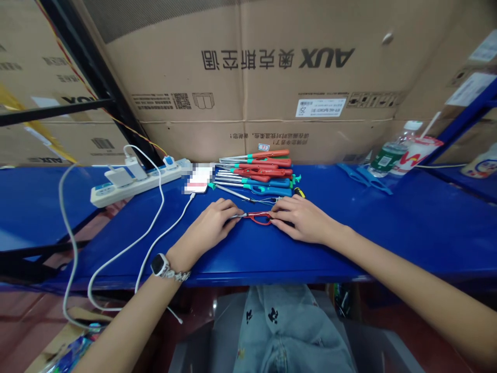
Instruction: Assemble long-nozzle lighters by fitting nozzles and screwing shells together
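Note:
Between my two hands, a red long-nosed gas lighter (259, 218) lies level, low over the blue table; its handle looks opened up, with inner parts showing. My left hand (217, 220) pinches the lighter's metal tube end. The fingers of my right hand (301, 217) close on the handle end and hide much of it. Just beyond lies a loose metal tube with thin wires (240, 194). A yellow-and-black tool handle (298, 192) shows behind my right hand. Farther back is a pile of red lighters (267, 168) and blue lighters (274, 190), tubes toward the left.
A white power strip (140, 184) with plugs and trailing white cables stands at left, beside a blurred phone-like object (199, 178). Back right are a green-labelled bottle (385, 158), a paper cup (413, 155) and a blue strap-like item (367, 177). A large cardboard box (272, 88) walls the back.

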### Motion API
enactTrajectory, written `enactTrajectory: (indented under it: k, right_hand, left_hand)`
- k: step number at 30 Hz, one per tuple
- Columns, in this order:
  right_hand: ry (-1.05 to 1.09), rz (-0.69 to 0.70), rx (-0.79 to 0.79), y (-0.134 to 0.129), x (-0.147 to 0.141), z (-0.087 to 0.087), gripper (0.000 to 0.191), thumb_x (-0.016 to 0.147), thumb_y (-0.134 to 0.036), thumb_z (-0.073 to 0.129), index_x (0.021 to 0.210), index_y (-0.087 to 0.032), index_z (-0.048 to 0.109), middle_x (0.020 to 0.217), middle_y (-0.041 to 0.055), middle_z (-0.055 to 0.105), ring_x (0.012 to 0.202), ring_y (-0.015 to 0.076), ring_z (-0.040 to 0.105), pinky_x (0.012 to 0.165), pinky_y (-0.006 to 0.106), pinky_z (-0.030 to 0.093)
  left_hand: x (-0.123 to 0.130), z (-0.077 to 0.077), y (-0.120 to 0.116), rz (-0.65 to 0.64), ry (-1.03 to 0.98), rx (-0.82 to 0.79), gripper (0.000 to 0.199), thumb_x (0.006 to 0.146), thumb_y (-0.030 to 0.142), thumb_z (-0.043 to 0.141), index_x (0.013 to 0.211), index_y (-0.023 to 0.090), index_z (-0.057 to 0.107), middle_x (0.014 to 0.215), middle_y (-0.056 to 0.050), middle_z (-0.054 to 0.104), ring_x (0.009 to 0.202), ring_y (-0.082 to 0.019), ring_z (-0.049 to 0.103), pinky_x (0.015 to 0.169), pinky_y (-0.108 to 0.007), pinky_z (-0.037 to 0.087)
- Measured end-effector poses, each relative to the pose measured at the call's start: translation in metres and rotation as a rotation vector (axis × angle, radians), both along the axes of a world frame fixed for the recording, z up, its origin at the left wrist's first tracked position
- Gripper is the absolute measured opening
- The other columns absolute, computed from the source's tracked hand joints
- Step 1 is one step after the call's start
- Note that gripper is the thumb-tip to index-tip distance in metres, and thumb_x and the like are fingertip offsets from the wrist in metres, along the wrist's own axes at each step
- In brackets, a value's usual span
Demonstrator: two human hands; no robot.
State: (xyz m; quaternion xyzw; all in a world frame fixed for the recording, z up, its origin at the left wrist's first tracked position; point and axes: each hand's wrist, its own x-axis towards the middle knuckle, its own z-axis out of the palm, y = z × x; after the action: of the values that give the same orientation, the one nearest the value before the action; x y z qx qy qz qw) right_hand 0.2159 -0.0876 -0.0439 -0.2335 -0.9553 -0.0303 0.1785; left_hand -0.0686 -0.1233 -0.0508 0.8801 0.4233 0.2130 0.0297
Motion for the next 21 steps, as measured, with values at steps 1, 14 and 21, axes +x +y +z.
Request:
enactTrajectory:
  k: [1, 14, 21]
  right_hand:
    - [0.002, 0.000, -0.005, 0.0002, -0.0001, -0.0001, 0.032, 0.106, -0.031, 0.049, 0.102, -0.016, 0.077, 0.105, 0.0104, 0.072, 0.094, 0.0229, 0.064, 0.079, 0.038, 0.044]
    - [0.098, -0.008, -0.112, 0.0007, 0.0012, -0.0019, 0.029, 0.104, -0.031, 0.052, 0.102, -0.020, 0.078, 0.106, 0.0094, 0.072, 0.097, 0.0225, 0.065, 0.085, 0.042, 0.051]
    - [0.137, -0.052, -0.097, -0.0016, 0.0012, -0.0072, 0.027, 0.104, -0.030, 0.053, 0.104, -0.021, 0.078, 0.109, 0.0097, 0.073, 0.101, 0.0234, 0.066, 0.086, 0.042, 0.050]
  left_hand:
    - [0.0006, 0.0007, 0.0011, -0.006, -0.007, -0.016, 0.025, 0.103, 0.022, 0.047, 0.116, 0.018, 0.069, 0.109, -0.009, 0.068, 0.099, -0.024, 0.061, 0.093, -0.045, 0.054]
    - [0.0036, 0.0039, 0.0023, -0.071, -0.030, -0.016, 0.029, 0.103, 0.017, 0.044, 0.093, 0.018, 0.071, 0.102, -0.008, 0.065, 0.096, -0.021, 0.059, 0.088, -0.039, 0.054]
    - [0.0035, 0.0033, -0.0006, -0.031, 0.018, 0.014, 0.024, 0.100, 0.015, 0.047, 0.101, 0.019, 0.071, 0.105, -0.008, 0.066, 0.097, -0.022, 0.061, 0.088, -0.039, 0.055]
